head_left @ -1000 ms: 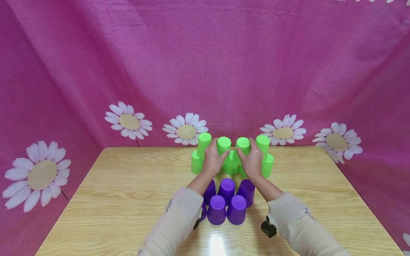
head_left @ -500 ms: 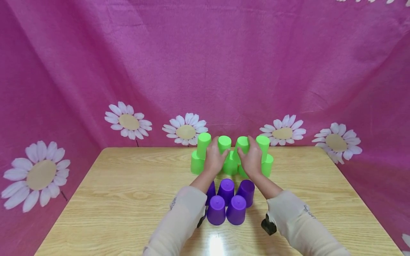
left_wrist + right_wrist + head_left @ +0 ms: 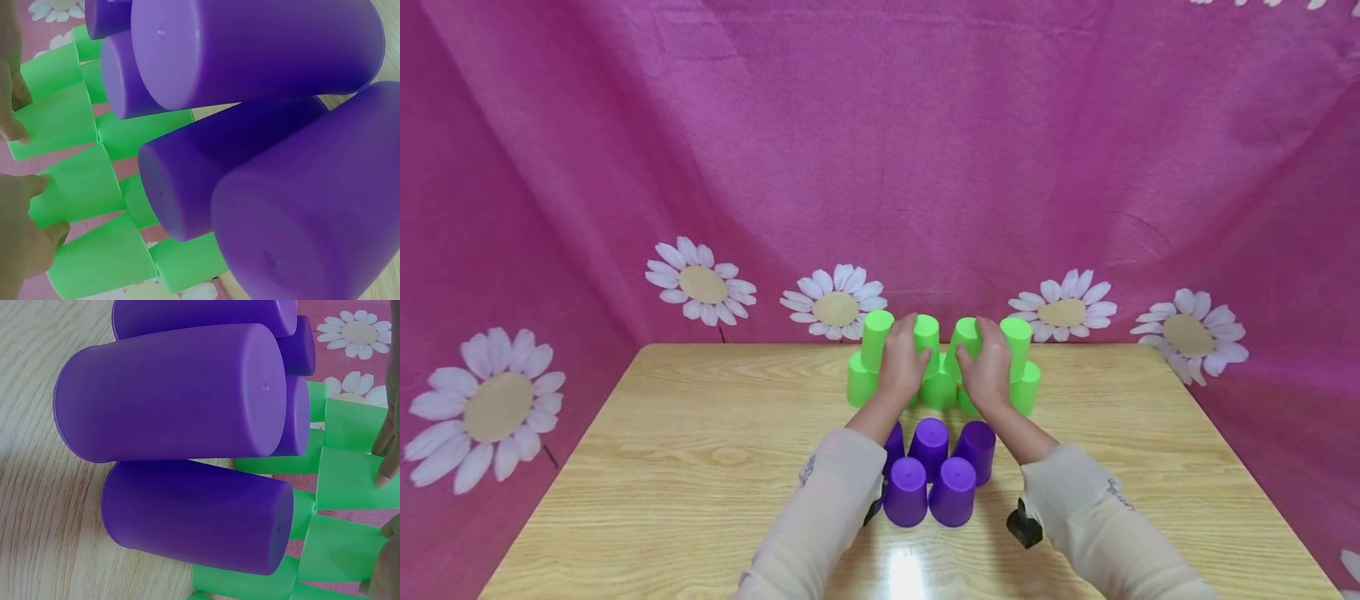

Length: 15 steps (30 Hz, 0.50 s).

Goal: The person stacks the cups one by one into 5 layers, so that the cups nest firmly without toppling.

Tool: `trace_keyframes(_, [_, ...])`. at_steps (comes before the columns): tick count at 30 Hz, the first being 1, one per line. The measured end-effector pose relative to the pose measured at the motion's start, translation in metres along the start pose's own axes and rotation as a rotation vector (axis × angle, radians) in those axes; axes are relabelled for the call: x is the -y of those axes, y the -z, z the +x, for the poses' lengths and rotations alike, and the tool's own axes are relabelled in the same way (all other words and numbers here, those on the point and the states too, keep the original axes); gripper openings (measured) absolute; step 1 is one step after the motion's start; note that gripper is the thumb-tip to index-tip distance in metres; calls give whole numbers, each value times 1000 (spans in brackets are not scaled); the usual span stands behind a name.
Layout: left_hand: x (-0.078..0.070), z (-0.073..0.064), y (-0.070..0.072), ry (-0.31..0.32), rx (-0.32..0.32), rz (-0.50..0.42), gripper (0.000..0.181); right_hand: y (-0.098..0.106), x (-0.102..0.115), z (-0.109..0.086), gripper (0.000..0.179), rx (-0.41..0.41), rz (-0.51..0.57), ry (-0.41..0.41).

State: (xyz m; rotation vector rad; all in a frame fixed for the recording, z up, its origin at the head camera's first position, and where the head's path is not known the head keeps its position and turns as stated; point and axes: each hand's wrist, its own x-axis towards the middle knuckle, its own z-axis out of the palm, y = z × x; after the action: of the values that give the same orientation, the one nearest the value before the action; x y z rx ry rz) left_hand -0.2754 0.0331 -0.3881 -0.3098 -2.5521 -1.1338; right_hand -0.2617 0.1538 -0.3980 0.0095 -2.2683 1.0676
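Upside-down green cups stand in two levels at the back of the table. In the head view my left hand (image 3: 902,362) grips the inner left upper cup (image 3: 928,333). My right hand (image 3: 988,368) grips the inner right upper cup (image 3: 963,335). From the left wrist, the thumb and a finger of the left hand (image 3: 22,228) sit on either side of its cup (image 3: 78,184). The right wrist view shows the right hand (image 3: 384,556) at a cup (image 3: 340,547), partly cut off by the frame edge. The outer upper cups (image 3: 877,342) stand beside my hands on the lower cups (image 3: 938,388).
Several upside-down purple cups (image 3: 906,493) stand in front of the green ones, under my forearms; the left sleeve (image 3: 820,500) hides part of them. A pink flowered cloth (image 3: 880,167) hangs behind the wooden table (image 3: 700,467). A black wrist camera (image 3: 1025,525) hangs under the right sleeve.
My left hand and its green cup have shifted slightly right, my right hand and its cup slightly left. The gap between these two cups is narrower. The purple cups stay put.
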Motion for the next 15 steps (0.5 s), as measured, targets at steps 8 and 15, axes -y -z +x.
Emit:
trace_keyframes(8, [-3,3,1,-4,1,19,50,-2,2,2,43,2,-14,-8])
trace_keyframes(15, [-4,2,0,-40,-18,54,50,0,4,4,42,7,-21,-6])
